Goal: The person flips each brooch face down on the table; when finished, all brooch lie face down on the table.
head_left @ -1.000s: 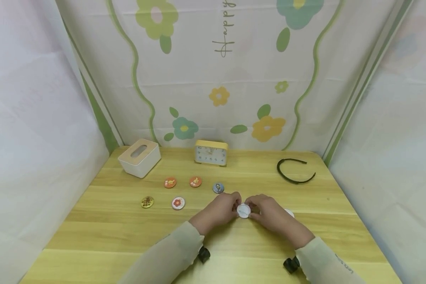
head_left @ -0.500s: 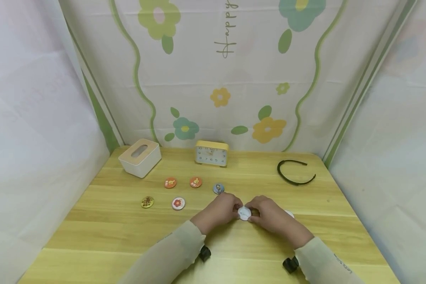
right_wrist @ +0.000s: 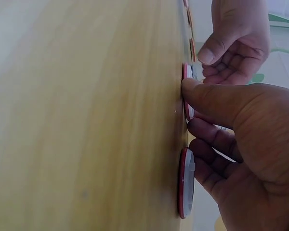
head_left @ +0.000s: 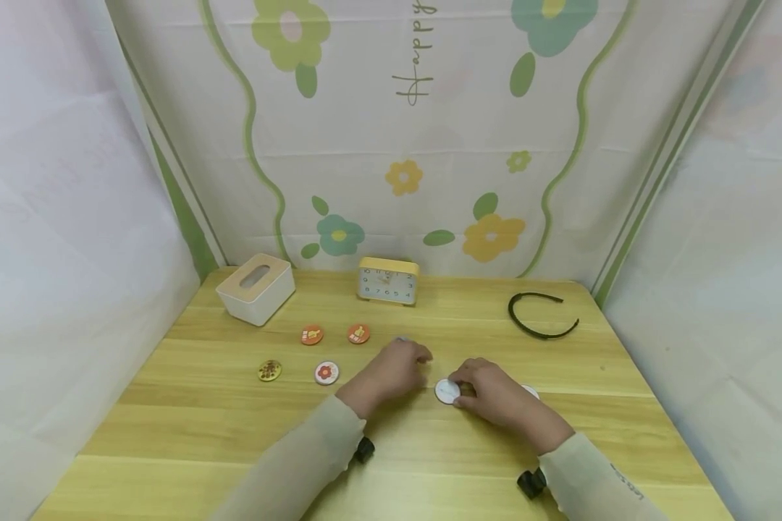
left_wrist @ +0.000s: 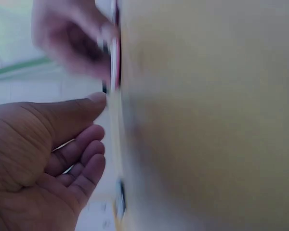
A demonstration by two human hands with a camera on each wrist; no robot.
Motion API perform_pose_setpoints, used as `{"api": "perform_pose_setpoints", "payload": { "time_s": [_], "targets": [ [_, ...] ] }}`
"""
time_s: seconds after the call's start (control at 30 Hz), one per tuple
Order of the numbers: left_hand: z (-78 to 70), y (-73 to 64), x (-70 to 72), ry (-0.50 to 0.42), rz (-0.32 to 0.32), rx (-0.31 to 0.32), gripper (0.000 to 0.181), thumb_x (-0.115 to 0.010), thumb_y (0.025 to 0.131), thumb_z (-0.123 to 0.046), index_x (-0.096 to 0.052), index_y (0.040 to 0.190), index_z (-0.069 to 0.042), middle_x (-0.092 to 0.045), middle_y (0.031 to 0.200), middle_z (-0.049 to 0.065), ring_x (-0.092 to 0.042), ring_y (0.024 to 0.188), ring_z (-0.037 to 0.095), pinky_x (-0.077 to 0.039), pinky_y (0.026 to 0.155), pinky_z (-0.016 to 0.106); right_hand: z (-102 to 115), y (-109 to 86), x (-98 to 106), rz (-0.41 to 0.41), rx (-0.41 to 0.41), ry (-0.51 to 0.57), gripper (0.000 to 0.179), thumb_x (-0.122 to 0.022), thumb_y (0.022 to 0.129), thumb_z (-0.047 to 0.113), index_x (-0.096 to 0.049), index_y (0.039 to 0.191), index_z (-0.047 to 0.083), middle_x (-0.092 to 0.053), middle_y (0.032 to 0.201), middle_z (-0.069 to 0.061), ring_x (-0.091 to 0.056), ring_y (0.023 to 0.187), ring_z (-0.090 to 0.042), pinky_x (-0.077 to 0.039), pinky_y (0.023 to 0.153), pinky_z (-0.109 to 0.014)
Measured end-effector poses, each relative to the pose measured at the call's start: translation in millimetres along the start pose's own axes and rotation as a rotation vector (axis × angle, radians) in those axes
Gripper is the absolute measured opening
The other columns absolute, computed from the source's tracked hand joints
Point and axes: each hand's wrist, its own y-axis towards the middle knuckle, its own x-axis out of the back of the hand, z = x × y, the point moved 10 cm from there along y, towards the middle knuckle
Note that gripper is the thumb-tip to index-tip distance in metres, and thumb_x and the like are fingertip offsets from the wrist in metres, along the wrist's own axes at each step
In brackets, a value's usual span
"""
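A round button badge (head_left: 447, 391) lies back side up at the table's middle, its white back and pin facing me. My right hand (head_left: 492, 391) pinches its right edge between thumb and fingers; in the right wrist view the badge's red rim (right_wrist: 185, 72) shows beside the thumb. Apart from it on the left is my left hand (head_left: 394, 367), holding nothing, its fingers loosely bent in the left wrist view. That hand mostly covers a blue badge (head_left: 401, 339). Partly hidden behind my right hand is another white-backed badge (head_left: 531, 391), also face down in the right wrist view.
To the left lie two orange badges (head_left: 312, 335), a yellow badge (head_left: 270, 370) and a white badge with a red flower (head_left: 326, 373). Along the back stand a tissue box (head_left: 256, 291) and a yellow clock (head_left: 387, 281). A black headband (head_left: 541, 333) lies at the right.
My left hand has let go of the white-backed badge and moved left and slightly away, now covering most of the blue badge. The right hand keeps its pinch, nearly still.
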Motion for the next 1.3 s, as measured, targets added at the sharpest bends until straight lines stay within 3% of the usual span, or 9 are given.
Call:
{"api": "perform_pose_setpoints", "payload": {
  "time_s": [0.13,0.23,0.4,0.6,0.93,1.1,1.3],
  "targets": [
    [22.8,4.5,26.9,-0.002,-0.058,0.033,0.046,-0.084,0.094,-0.011,-0.073,0.138,-0.006,-0.075,0.137,0.010,-0.066,0.134,0.032,-0.051,0.117,0.046,-2,1.0,-1,-0.001,-0.017,-0.004,0.038,-0.085,0.097,0.025,-0.077,0.130,0.009,-0.074,0.124,-0.002,-0.067,0.118,-0.022,-0.058,0.104,-0.048],
    [39.8,7.4,36.4,-0.019,-0.049,0.086,0.053,-0.087,0.092,-0.010,-0.070,0.142,-0.004,-0.073,0.142,0.011,-0.063,0.139,0.034,-0.048,0.120,0.048,-2,0.4,0,-0.004,-0.022,0.006,0.038,-0.085,0.097,0.024,-0.077,0.130,0.008,-0.074,0.124,-0.002,-0.067,0.119,-0.024,-0.058,0.105,-0.049],
    [55.0,10.0,33.8,-0.009,-0.004,0.110,0.052,-0.088,0.091,-0.010,-0.072,0.140,-0.005,-0.075,0.138,0.010,-0.067,0.132,0.029,-0.053,0.115,0.045,-2,-0.5,-1,-0.001,-0.033,0.023,0.039,-0.085,0.097,0.025,-0.076,0.131,0.008,-0.074,0.125,-0.003,-0.068,0.121,-0.025,-0.057,0.107,-0.050],
    [62.8,10.5,31.3,-0.093,-0.021,0.138,0.041,-0.082,0.095,-0.006,-0.075,0.135,-0.007,-0.075,0.133,0.009,-0.068,0.125,0.025,-0.055,0.111,0.045,-3,-0.3,-3,-0.006,-0.037,0.024,0.039,-0.084,0.098,0.028,-0.076,0.132,0.009,-0.073,0.127,-0.002,-0.067,0.122,-0.025,-0.056,0.107,-0.050],
    [63.9,9.1,31.4,-0.110,-0.018,0.120,0.035,-0.086,0.093,-0.007,-0.080,0.127,-0.010,-0.079,0.126,0.005,-0.070,0.122,0.023,-0.056,0.110,0.042,-4,1.1,-2,-0.006,-0.029,0.022,0.039,-0.085,0.097,0.026,-0.076,0.131,0.009,-0.073,0.126,-0.002,-0.067,0.121,-0.025,-0.057,0.107,-0.051],
    [59.3,-1.2,26.3,-0.165,0.046,0.078,0.032,-0.089,0.090,-0.007,-0.082,0.121,-0.015,-0.079,0.116,-0.003,-0.069,0.107,0.014,-0.059,0.102,0.039,-2,1.4,-1,-0.008,-0.031,0.020,0.038,-0.085,0.097,0.025,-0.076,0.130,0.009,-0.073,0.125,-0.002,-0.068,0.120,-0.024,-0.057,0.107,-0.050],
    [48.7,-15.4,16.0,-0.194,0.138,-0.013,0.034,-0.090,0.088,-0.007,-0.081,0.120,-0.016,-0.079,0.116,-0.008,-0.069,0.105,0.010,-0.058,0.099,0.034,-3,1.0,1,-0.005,-0.041,0.024,0.037,-0.086,0.097,0.026,-0.077,0.129,0.010,-0.074,0.124,-0.001,-0.068,0.119,-0.023,-0.057,0.105,-0.050]
  ]
}}
